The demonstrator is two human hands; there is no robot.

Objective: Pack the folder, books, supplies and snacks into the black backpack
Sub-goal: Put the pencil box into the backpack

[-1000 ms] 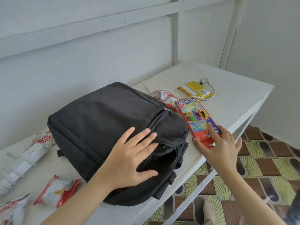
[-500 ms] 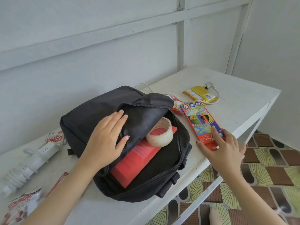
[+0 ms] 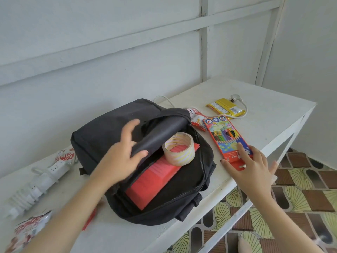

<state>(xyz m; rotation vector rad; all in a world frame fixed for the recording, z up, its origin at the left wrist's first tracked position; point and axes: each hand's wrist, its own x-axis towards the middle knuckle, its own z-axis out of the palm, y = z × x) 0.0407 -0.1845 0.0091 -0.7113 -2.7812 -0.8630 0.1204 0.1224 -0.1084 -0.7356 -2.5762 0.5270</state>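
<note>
Head view: left hand pinches backpack flap; right hand rests flat on "Luna" pencil box.

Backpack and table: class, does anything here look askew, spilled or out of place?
Nothing is spilled or damaged. Only the tape roll sits tilted on the red book inside the open backpack, and the pencil box lies near the table edge.
</note>
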